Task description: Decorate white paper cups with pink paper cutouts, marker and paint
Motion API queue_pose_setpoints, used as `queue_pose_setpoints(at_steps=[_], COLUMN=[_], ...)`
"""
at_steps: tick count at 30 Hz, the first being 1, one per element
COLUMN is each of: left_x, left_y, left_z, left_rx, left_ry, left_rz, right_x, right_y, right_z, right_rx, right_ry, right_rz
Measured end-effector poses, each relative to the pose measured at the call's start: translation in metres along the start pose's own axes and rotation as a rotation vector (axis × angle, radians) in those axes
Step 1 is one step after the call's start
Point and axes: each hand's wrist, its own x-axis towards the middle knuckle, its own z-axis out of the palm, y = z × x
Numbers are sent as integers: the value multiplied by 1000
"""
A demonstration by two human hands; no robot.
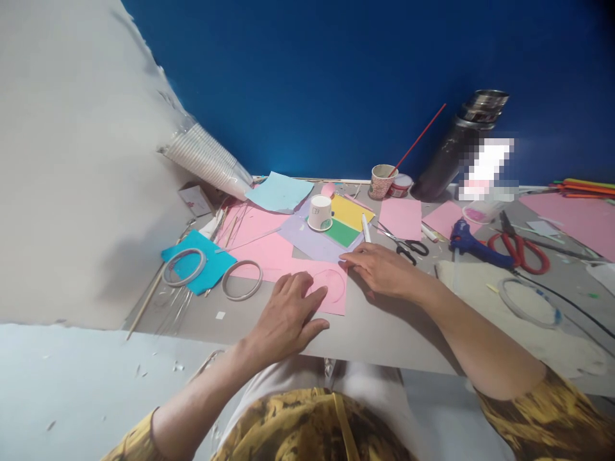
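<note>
My left grip [294,317] spreads loosely over the left side of the pink sheet [332,288] with the round outline, holding nothing. My right grip [379,267] is at its far right corner; I cannot tell if it pinches. I judge the step as steadying the sheet; next calls for light pressure. The table [398,330] has bare room rightward, its front edge near; scissors [400,242] lie just beyond.

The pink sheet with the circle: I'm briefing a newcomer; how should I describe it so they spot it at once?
Below the blue wall is a grey table; look to its near side. There, between the person's left hand and right hand, lies the pink sheet. A faint circle outline sets it apart from the other pink sheets, which show none.
</note>
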Motion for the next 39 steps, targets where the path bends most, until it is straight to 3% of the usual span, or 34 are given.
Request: queue_pose_setpoints(at_steps=[17, 23, 30, 39], left_x=[-5, -5, 10, 17], left_y=[0, 4, 26, 38], left_z=[8, 8, 0, 8], left_rx=[3, 97, 222, 167], left_ry=[73, 66, -126, -35], left_rz=[-16, 14, -71, -207], right_x=[-1, -2, -2, -1], right_y=[-6, -27, -43, -36], right_z=[-5, 2, 5, 14], right_rx=[-27, -52, 16, 52], right_ry=[-21, 76, -61, 15], right_rz=[4, -154, -173, -182])
